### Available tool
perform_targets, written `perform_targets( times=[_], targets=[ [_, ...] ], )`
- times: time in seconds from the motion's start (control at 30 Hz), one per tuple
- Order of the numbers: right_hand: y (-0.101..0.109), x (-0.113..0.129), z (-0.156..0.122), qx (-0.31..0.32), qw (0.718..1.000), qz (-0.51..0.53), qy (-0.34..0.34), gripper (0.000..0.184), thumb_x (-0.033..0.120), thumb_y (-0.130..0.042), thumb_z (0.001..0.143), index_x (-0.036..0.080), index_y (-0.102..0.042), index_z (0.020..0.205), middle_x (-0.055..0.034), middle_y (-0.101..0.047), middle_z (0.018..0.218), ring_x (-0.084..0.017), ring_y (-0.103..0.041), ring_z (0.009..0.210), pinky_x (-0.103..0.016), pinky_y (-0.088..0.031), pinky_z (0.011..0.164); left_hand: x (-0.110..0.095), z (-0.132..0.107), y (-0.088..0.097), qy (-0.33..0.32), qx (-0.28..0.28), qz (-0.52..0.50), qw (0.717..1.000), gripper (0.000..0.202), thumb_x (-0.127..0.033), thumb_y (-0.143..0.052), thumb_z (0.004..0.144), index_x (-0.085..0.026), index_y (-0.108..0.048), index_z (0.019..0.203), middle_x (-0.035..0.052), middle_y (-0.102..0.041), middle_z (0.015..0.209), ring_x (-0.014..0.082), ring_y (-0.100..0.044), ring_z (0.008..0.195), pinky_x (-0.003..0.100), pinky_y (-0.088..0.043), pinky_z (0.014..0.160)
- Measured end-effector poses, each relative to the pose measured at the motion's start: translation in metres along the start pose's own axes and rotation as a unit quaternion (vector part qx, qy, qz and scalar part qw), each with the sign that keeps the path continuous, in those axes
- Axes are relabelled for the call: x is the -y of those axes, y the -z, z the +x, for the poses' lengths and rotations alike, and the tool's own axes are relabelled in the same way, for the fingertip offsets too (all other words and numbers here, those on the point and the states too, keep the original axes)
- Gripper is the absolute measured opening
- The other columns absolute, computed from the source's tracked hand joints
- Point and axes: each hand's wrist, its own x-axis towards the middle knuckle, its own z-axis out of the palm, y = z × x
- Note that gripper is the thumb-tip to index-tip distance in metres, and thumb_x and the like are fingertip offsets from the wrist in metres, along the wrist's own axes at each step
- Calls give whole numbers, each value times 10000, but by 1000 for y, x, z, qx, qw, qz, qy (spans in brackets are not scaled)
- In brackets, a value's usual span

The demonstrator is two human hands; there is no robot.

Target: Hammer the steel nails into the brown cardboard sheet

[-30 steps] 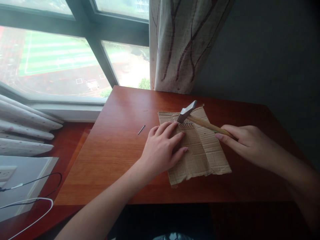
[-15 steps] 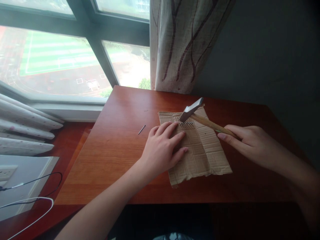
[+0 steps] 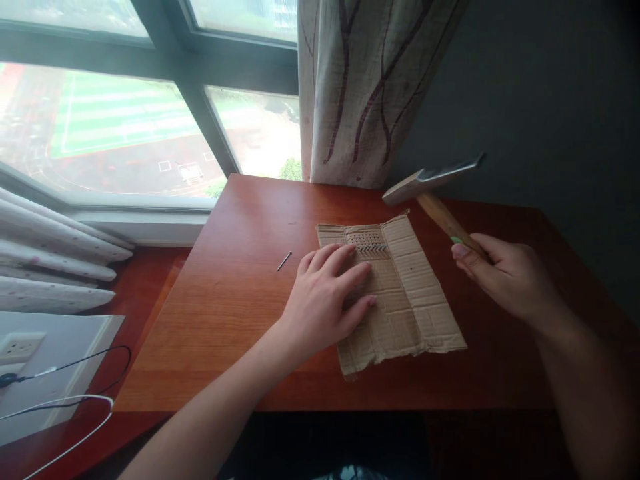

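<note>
From the head camera, the left hand (image 3: 327, 297) lies flat with fingers spread on the cardboard sheet (image 3: 400, 293), pressing it to the wooden table (image 3: 225, 320). The right hand (image 3: 500, 277) is clenched around the wooden handle of the hammer (image 3: 430, 190). A moment ago the hammer head was low, on the row of nails (image 3: 370, 249) at the far end of the cardboard; now it is raised well above them. This looks like the lift before another strike. One loose nail (image 3: 284, 261) lies on the table, left of the cardboard.
</note>
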Motion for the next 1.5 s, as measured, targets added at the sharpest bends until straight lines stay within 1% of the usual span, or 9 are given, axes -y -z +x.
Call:
perform_targets(
  times=[0.2,0.33,0.5,0.7,1.03,1.17,1.27,1.37,1.5],
  targets=[
    [-37,-12,12,-138,930,338,-40,356,535,-650,904,230,-550,748,30,-457,580,-103,-382,455,-293,-284,431,23,9,16,42,-143,-3,989,270,-320,-603,935,-241,-689,1178,80,-680,1288,269,-592,1220,442,-436,1072],
    [-55,-13,24,-213,889,406,-10,389,525,-647,907,233,-502,694,48,-426,546,-89,-371,431,-268,-273,415,53,13,36,157,-187,37,969,185,-332,-581,931,-211,-720,951,57,-741,983,218,-686,901,329,-509,800],
    [-74,-20,33,-266,858,440,2,451,566,-633,896,223,-463,658,65,-399,502,-72,-337,387,-237,-266,384,82,9,48,288,-55,151,944,179,-359,-592,879,-241,-726,868,42,-753,880,241,-678,780,322,-422,648],
    [-82,-25,26,-292,863,413,-9,448,595,-607,887,235,-457,666,63,-381,493,-90,-345,396,-241,-283,385,85,12,38,328,117,195,917,227,-372,-552,857,-254,-744,888,86,-763,931,307,-676,827,336,-393,600],
    [-81,-28,21,-305,861,406,-24,369,551,-645,835,256,-456,719,67,-383,517,-106,-347,404,-267,-309,393,83,14,29,324,157,227,905,238,-368,-543,855,-252,-749,881,117,-753,985,304,-687,852,330,-451,612],
    [-79,-32,22,-255,860,441,-25,422,521,-663,850,245,-407,660,71,-360,507,-99,-372,412,-258,-343,398,82,15,26,327,162,236,901,201,-337,-551,839,-238,-726,829,117,-751,969,295,-691,838,326,-452,618],
    [-80,-34,23,-224,859,459,-39,512,562,-649,883,233,-376,602,72,-329,486,-78,-333,387,-244,-296,371,83,14,25,316,109,210,919,151,-309,-568,823,-222,-685,785,95,-745,882,271,-681,787,329,-448,625],
    [-82,-35,23,-225,861,454,-54,567,616,-645,874,232,-365,566,69,-317,467,-70,-303,371,-245,-252,349,81,15,24,291,-57,78,952,77,-283,-633,783,-215,-668,792,36,-717,773,201,-660,719,306,-477,655],
    [-82,-32,23,-229,868,437,-62,577,662,-629,858,240,-357,573,66,-320,451,-79,-309,367,-251,-252,343,66,20,25,271,-227,-219,909,190,-322,-743,743,-181,-676,850,28,-708,791,150,-651,675,268,-526,626]
  ],
)
